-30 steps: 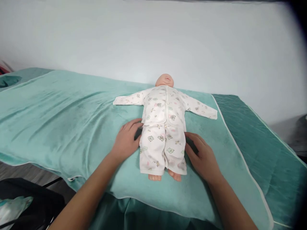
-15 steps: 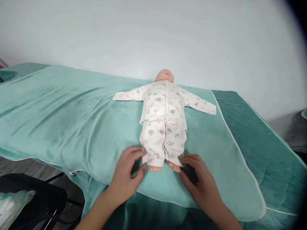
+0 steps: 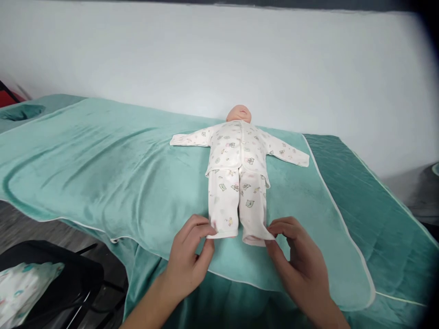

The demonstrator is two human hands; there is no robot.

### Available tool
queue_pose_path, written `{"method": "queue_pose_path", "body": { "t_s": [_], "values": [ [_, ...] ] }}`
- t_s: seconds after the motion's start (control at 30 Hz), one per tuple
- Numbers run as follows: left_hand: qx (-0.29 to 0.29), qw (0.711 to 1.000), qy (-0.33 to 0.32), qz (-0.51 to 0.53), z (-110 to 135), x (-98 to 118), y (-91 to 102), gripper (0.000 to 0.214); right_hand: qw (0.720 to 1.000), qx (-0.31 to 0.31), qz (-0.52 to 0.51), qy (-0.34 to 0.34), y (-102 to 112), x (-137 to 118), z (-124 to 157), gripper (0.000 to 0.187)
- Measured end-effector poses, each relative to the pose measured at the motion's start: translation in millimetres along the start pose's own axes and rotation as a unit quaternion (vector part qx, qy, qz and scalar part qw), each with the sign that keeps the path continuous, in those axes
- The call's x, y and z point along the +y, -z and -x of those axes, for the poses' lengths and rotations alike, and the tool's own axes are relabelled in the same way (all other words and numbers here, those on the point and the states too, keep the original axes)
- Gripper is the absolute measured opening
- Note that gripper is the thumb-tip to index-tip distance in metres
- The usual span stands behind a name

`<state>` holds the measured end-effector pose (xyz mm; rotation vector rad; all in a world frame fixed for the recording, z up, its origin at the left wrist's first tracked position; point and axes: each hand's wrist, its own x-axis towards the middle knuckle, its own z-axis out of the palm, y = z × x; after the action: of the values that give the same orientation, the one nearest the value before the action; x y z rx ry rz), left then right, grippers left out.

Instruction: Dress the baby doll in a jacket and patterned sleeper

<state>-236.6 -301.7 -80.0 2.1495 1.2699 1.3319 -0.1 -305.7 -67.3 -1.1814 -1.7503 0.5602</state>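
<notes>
A baby doll [image 3: 239, 114] lies on its back, arms spread, its head toward the wall. It wears a white printed jacket [image 3: 236, 148] and matching printed trousers [image 3: 224, 201]. My left hand [image 3: 192, 258] pinches the cuff of the trouser leg on the left. With thumb and fingertips, my right hand [image 3: 298, 260] grips the outer corner of the other cuff and draws it out to the side. Both of the doll's feet are covered by the cuffs, and its hands are hidden in the sleeves.
Under the doll a light green velvety blanket [image 3: 164, 183] covers a darker green quilted bed cover [image 3: 350, 178]. A white wall [image 3: 206, 59] rises behind. At the lower left stands a black chair [image 3: 78, 269] with a patterned white cloth bundle [image 3: 27, 290] on it.
Both cuffs have been pulled down toward me, so the doll's toes, visible before, are now covered. The trouser legs look straighter. The camera view has shifted slightly.
</notes>
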Motion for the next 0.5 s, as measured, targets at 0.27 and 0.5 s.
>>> {"method": "queue_pose_path", "body": {
  "t_s": [0.27, 0.5],
  "values": [
    [0.064, 0.982, 0.114, -0.137, 76, -54, 36.3, 0.028, 0.992, -0.001, 0.084, -0.09, 8, 46, 43, 0.019],
    [0.16, 0.793, 0.384, -0.446, 169, -134, 168.5, 0.046, 0.972, 0.076, 0.051, -0.218, 9, 56, 59, 0.027]
  ]
}}
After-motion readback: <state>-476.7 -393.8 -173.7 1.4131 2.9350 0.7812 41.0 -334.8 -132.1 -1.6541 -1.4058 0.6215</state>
